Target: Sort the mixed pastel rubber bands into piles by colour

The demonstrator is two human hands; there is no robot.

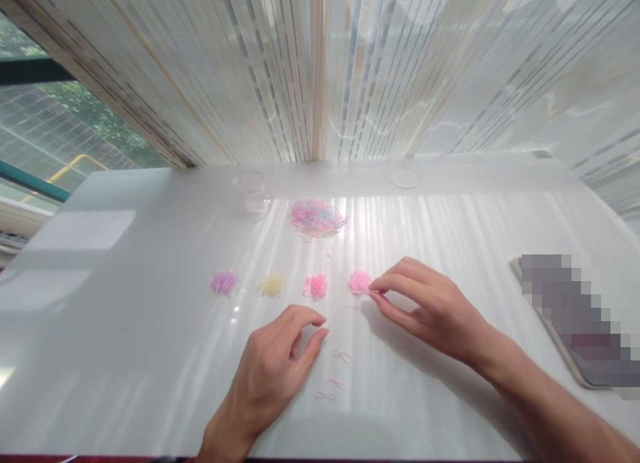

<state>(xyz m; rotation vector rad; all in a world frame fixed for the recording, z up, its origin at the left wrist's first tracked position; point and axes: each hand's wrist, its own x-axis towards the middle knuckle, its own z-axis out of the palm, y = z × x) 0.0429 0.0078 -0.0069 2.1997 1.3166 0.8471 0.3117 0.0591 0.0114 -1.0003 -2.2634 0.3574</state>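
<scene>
My right hand [425, 303] pinches thumb and forefinger together at the right edge of a light pink pile of small elastic bands [359, 282]; what is between the tips is too small to make out. My left hand [280, 350] rests on the table, thumb and forefinger curved with a small gap and nothing between them. To its right lie three loose pale pink elastic bands [341, 356]. In a row left of the light pink pile sit a coral pink pile [316, 286], a yellow pile [272, 285] and a purple pile [224, 283].
A larger mixed-colour heap of bands [317, 218] lies farther back on the white table [150, 330]. Behind it are a clear round container [255, 195] and a clear round lid [404, 177]. A phone-like, blurred object [575, 323] lies at right. Striped curtains [315, 70] hang behind the table.
</scene>
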